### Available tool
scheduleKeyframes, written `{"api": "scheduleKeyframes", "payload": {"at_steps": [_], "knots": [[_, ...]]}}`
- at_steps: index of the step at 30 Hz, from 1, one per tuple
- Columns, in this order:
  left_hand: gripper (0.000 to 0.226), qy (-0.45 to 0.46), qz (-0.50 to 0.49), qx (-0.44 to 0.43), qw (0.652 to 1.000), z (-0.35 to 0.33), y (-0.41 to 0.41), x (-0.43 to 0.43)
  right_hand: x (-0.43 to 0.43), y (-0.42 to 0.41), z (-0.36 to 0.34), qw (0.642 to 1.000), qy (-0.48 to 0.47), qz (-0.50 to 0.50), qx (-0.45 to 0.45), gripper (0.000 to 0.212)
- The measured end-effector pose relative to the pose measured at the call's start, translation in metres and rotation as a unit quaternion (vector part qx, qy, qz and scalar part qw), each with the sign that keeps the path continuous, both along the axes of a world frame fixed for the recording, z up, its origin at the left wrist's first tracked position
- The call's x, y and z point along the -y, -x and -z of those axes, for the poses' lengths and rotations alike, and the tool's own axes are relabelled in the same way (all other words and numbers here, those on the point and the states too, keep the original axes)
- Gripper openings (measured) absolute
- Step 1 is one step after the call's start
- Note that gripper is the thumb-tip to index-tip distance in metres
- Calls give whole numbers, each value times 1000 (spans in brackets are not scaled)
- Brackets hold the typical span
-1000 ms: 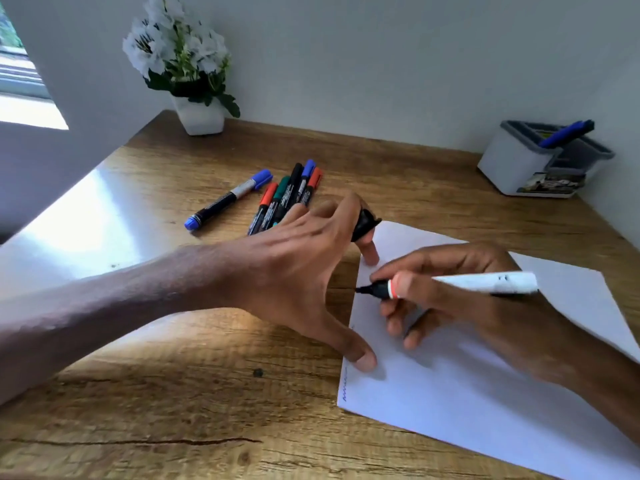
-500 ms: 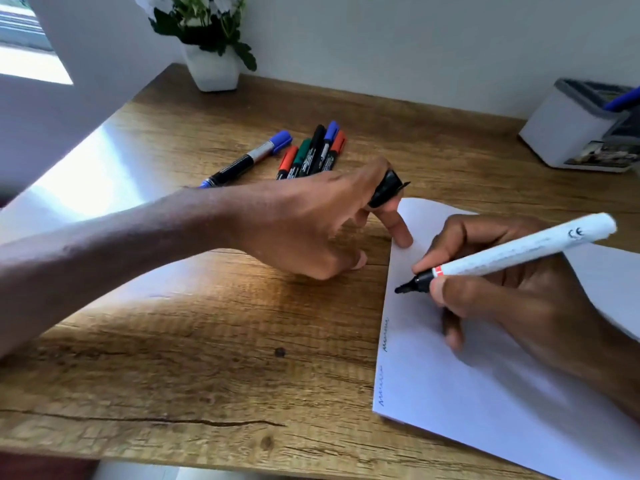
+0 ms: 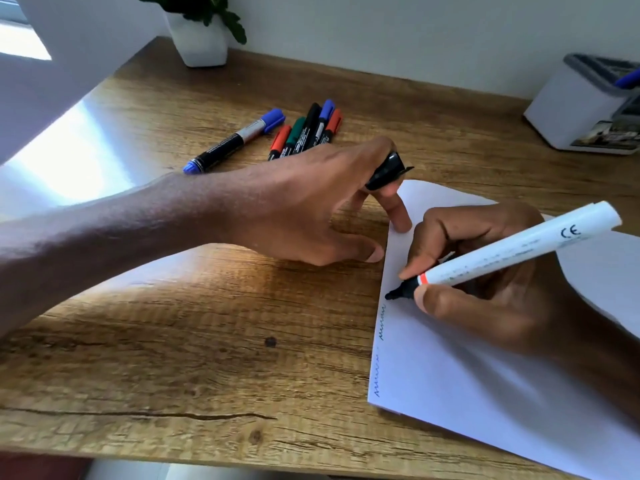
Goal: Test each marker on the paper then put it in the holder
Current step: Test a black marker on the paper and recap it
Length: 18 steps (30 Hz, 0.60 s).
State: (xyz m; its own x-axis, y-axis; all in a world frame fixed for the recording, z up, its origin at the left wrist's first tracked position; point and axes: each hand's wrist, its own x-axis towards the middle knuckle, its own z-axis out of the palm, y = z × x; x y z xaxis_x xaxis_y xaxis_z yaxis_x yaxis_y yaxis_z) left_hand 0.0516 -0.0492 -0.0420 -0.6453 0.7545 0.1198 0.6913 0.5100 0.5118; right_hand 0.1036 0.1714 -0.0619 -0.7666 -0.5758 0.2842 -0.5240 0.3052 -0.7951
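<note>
The white box-shaped holder with a grey top (image 3: 571, 109) sits at the upper right of the frame, cut off by the right edge. A blue marker (image 3: 628, 79) pokes out of it, only a short length showing. At the top edge a white plant pot (image 3: 201, 43) is cropped, with just a few dark leaves visible.

The left hand (image 3: 304, 209) reaches in from the left and covers the lower ends of a cluster of five markers (image 3: 304, 133), capped red, green, black, blue and red, at upper centre on the wooden desk (image 3: 173, 341). The print on their barrels is too blurred to read. Left of them, apart, lies a black-and-silver marker with a blue cap (image 3: 235, 140).

The left hand pinches a black marker cap (image 3: 386, 171) in its curled fingers, while one finger presses the left edge of the white paper sheet (image 3: 467, 393), which runs off the lower right.

The right hand (image 3: 502, 306), at centre right, hides part of the sheet. It grips the white marker with a black tip and orange ring (image 3: 512, 249) between thumb and fingers, the tip down at the paper near its left edge. Below the tip, faint squiggles (image 3: 381, 322) run along that edge, their colours hard to make out.
</note>
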Motion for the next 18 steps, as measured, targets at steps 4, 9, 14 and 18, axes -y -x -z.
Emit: {"api": "scheduleKeyframes", "payload": {"at_steps": [4, 9, 14, 18], "knots": [[46, 0, -1, 6, 1000, 0, 1, -1, 0, 0, 1, 1000, -7, -5, -5, 8], [44, -2, 2, 14, 1000, 0, 2, -1, 1, -2, 1, 1000, -22, -1, 1, 9], [44, 0, 2, 10, 1000, 0, 2, -1, 2, -2, 0, 1000, -27, -5, 3, 8], [44, -1, -3, 5, 1000, 2, 4, 0, 4, -2, 0, 999, -31, 7, -9, 8]]}}
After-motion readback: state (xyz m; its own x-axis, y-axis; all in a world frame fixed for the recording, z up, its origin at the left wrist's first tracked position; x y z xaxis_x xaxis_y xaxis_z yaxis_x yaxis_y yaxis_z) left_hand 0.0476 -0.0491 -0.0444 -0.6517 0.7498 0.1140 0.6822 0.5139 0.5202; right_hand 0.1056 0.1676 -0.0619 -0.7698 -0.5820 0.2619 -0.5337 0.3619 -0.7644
